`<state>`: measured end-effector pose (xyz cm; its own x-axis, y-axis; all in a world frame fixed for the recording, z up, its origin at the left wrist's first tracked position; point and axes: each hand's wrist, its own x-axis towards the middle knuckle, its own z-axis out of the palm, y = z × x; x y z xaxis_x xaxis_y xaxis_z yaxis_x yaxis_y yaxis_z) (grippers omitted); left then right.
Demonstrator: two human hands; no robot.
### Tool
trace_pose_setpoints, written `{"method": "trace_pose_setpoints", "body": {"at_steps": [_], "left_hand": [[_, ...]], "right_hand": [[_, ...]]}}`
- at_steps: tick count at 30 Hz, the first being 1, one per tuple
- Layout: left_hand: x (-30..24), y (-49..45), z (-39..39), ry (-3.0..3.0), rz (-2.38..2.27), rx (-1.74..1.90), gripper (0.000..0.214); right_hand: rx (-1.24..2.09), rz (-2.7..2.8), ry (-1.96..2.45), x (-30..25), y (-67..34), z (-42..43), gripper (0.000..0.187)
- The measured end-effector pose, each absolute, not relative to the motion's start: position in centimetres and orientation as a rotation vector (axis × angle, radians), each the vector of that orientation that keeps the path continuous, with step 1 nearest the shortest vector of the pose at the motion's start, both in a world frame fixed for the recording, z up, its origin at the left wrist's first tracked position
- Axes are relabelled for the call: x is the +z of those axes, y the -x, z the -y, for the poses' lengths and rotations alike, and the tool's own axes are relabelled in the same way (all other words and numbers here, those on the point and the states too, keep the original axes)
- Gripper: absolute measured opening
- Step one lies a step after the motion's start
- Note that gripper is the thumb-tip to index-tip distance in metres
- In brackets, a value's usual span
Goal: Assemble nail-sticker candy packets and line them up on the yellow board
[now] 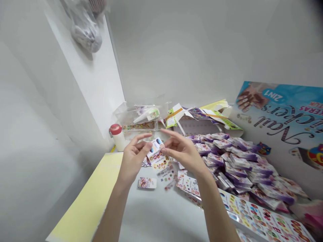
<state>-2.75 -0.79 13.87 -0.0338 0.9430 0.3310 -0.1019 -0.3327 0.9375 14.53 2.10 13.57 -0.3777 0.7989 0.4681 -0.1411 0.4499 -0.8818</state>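
Observation:
My left hand (134,155) and my right hand (182,150) are raised over the white table (153,215), meeting at a small sticker sheet (155,152) with coloured dots. Both hands pinch it by its edges, with the index fingers stretched out above it. Directly below lie loose sticker sheets (188,184) and a small flat packet (147,183).
A heap of small purple-and-white boxes (238,161) fills the right side. A large blue "Nail Stickers" carton (285,117) leans at the far right. Behind stand clear plastic containers (141,117) and a red-capped bottle (118,136). A yellow sheet (93,198) lies left. Long sticker strips (262,218) lie near right.

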Motion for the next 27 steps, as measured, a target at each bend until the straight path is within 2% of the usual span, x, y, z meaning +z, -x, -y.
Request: {"method": "trace_pose_setpoints", "body": {"at_steps": [2,7,11,18,22,27], "left_hand": [[13.94,3.04,0.83,-1.369,-0.913,1.545,0.035],[14.44,3.67,1.34,-1.562,-1.027,1.459,0.036],[14.36,3.63,1.58,-1.608,-1.148,1.503,0.025],[13.96,3.43,1.35,-1.93,-1.321,1.513,0.025],[13.96,3.25,1.17,-1.979,-1.32,1.524,0.013],[14.01,2.94,1.12,-1.63,-1.139,1.393,0.019]], "right_hand": [[1.102,1.59,0.542,13.59,-14.19,-1.86,0.057],[1.041,1.64,0.584,13.67,-14.34,-1.75,0.023],[0.937,1.738,0.62,13.99,-14.45,-1.56,0.026],[0.562,1.8,0.733,14.41,-14.28,-1.36,0.011],[0.722,1.738,0.735,14.08,-14.26,-1.66,0.01],[1.036,1.539,0.774,13.63,-13.86,-1.92,0.019]]}}
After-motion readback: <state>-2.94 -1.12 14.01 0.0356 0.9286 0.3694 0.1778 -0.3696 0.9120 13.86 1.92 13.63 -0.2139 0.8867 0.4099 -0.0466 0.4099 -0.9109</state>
